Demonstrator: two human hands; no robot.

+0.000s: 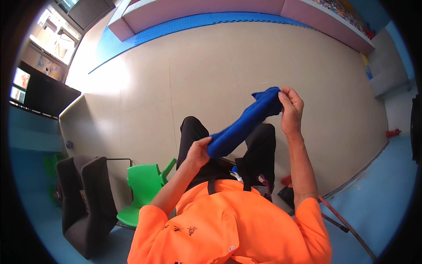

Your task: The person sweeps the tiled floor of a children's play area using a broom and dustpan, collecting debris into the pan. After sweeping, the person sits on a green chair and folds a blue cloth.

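Observation:
A blue cloth [244, 125] is stretched slantwise above my knees, folded into a long narrow strip. My left hand [199, 151] pinches its lower left end between thumb and fingers. At the upper right end, my right hand [291, 108] grips the other edge, raised higher and farther out. A small corner of the cloth sticks up near the right hand. Below it are my dark trousers [193, 130].
To my left stand a green plastic chair [143, 189] and dark grey chairs [94, 198]. A red pole [347, 224] leans at lower right. Beyond the tiled floor [211, 66] lie blue mats [176, 31] and a pink padded barrier [206, 17]. A black screen [48, 94] is at far left.

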